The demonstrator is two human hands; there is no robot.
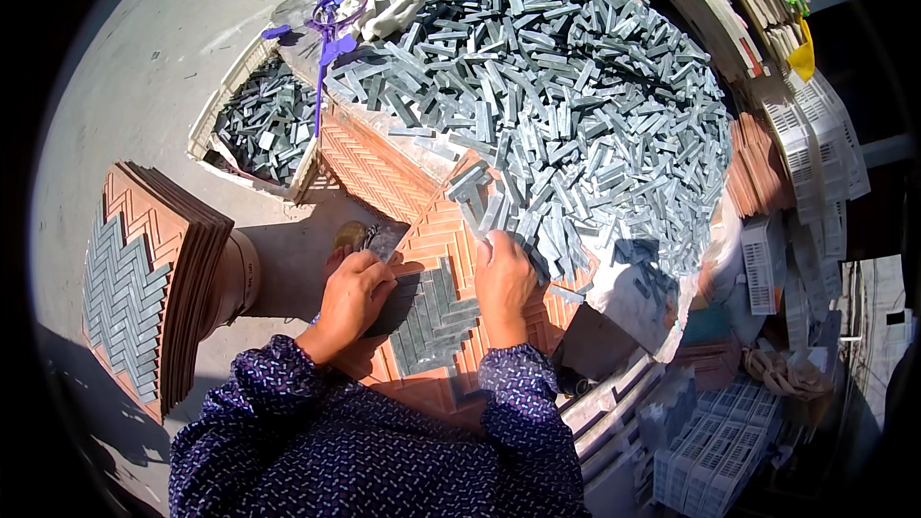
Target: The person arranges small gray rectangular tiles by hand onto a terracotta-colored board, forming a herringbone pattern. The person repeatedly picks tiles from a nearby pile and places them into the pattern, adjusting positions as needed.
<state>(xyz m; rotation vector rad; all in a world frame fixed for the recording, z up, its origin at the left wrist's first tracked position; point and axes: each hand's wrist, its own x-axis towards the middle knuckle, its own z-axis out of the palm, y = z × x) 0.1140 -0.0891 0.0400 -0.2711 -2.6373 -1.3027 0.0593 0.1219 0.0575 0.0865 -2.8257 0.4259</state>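
An orange herringbone-grooved tray (pixel 448 227) lies in front of me, part of its grooves filled with dark grey stone strips (pixel 428 318). My left hand (pixel 355 299) is over the tray's left side, fingers pinched together at a thin greyish strip (pixel 392 244) that points up and away. Over the tray's right side is my right hand (pixel 505 285), its thumb and fingers closed on a pale grey stone strip (pixel 471 220). Several more strips lie on the tray's far corner, just beyond the right hand. The palms and some fingertips are hidden.
A large heap of loose grey strips (pixel 556 105) covers the table beyond. Left of it stand a crate of dark pieces (pixel 264 125) and purple-handled shears or similar tool (pixel 331 48). A stack of orange trays (pixel 144 201) stands far left; white plastic crates (pixel 720 446) stand right.
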